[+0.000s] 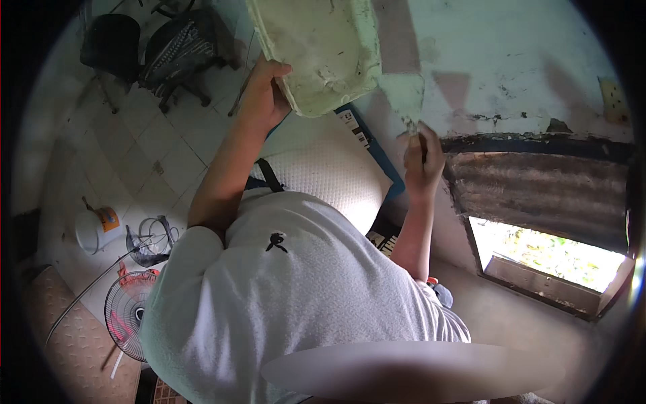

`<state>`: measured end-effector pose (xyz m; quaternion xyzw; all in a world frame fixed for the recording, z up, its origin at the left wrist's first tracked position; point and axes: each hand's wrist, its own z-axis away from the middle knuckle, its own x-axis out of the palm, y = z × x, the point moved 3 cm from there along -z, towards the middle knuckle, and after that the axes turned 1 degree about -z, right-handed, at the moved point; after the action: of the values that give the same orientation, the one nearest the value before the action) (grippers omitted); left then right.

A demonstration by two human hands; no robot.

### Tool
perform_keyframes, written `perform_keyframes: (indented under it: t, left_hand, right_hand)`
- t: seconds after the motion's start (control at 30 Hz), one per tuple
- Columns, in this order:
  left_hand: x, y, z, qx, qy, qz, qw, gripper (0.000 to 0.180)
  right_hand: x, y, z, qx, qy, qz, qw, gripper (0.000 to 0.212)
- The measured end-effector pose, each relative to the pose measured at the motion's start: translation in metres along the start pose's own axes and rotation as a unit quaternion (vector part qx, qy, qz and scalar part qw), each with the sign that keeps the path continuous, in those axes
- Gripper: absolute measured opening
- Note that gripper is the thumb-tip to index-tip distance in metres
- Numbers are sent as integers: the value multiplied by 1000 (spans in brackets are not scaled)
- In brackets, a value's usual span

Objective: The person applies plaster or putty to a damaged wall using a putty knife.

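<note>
In the head view, two bare hands are working in front of one pale wall. The left hand is holding one tray, its thumb lying over the left rim near the closer corner. The right hand is gripping one scraper, its fingers wrapping round the handle.

The tray is sitting at the top middle of the view, left of the scraper, its far end running out past the upper edge. Its long axis is running away from the person, its rounded near end facing the body; pale smears are coating its inside. The scraper is pointing away from the right hand, its long axis leaning slightly left and its broad edge lying farthest off. Its blade is showing over the wall, though whether it is touching cannot be told.

Two dark chairs are standing on the tiled floor at upper left. One white bucket, one fan and one window opening are also showing.

The bucket is carrying one orange label, its print too small to read. One dark emblem is marking the pale shirt. Light lettering is appearing on a dark thing beside the right forearm, partly hidden.
</note>
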<state>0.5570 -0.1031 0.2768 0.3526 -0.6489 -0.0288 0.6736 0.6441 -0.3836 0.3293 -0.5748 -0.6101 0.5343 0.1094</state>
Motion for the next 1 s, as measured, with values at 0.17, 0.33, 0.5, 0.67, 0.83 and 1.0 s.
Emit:
perform_keyframes:
  t: [0.17,0.33,0.5,0.67,0.83,1.0]
  left_hand:
    - [-11,-12,6,19,17,-47,999,73]
    - [-10,-19,11,-12,47,-99,994,71]
    - [-16,-29,14,2,70,-127,989,66]
    - [-30,-45,13,-7,105,-124,987,58]
    - [-29,-52,14,-12,97,-142,985,55]
    - [-36,-61,16,-19,129,-151,980,52]
  right_hand:
    - [9,-36,-34,-27,-122,193,973,26]
    - [28,-33,-34,-72,-184,184,963,29]
    - [40,-21,-27,-54,-234,168,956,28]
    - [45,-9,-22,2,-269,121,955,28]
    - [54,8,-12,82,-282,95,951,28]
    - [56,11,-1,198,-286,40,937,30]
